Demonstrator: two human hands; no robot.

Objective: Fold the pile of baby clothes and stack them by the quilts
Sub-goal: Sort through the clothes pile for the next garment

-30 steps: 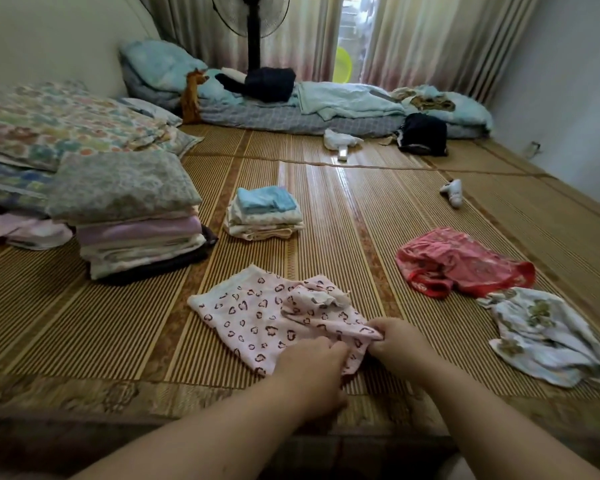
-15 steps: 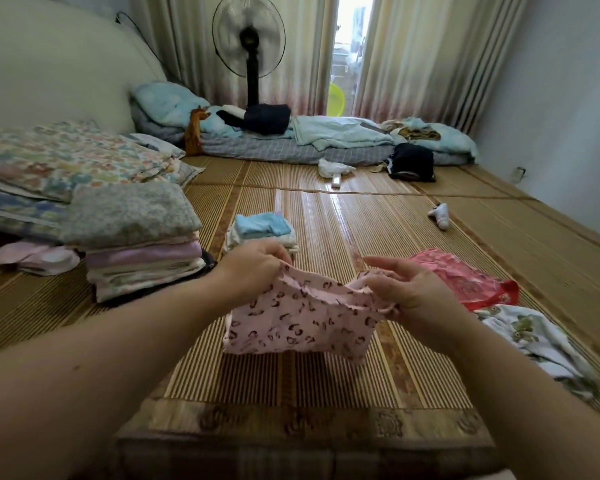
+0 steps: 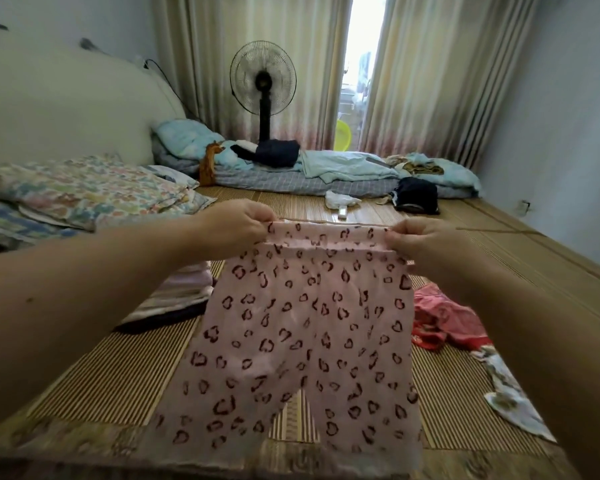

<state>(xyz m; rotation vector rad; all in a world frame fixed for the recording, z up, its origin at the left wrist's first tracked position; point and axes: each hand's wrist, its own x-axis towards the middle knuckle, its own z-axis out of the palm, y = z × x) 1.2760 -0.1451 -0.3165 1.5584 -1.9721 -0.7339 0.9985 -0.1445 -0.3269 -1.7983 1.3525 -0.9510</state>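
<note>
Pink baby pants (image 3: pixel 302 334) with dark heart prints hang spread out in front of me, legs pointing down over the mat. My left hand (image 3: pixel 238 225) pinches the left end of the waistband, and my right hand (image 3: pixel 426 242) pinches the right end. A red garment (image 3: pixel 444 320) lies crumpled on the mat to the right, with a white floral garment (image 3: pixel 510 400) nearer me beside it. The folded quilts (image 3: pixel 84 192) lie at the left. The small stack of folded clothes is hidden behind the pants.
A woven bamboo mat (image 3: pixel 111 379) covers the bed. Folded striped bedding (image 3: pixel 174 299) sits left of the pants. Far off are a mattress with blue bedding (image 3: pixel 343 171), a standing fan (image 3: pixel 263 81), a dark bag (image 3: pixel 417 195) and a white cloth (image 3: pixel 340 199).
Both hands lifted the pink pants off the mat, raised them and pulled the waistband wide, so the pants now hang open. The view tilted up.
</note>
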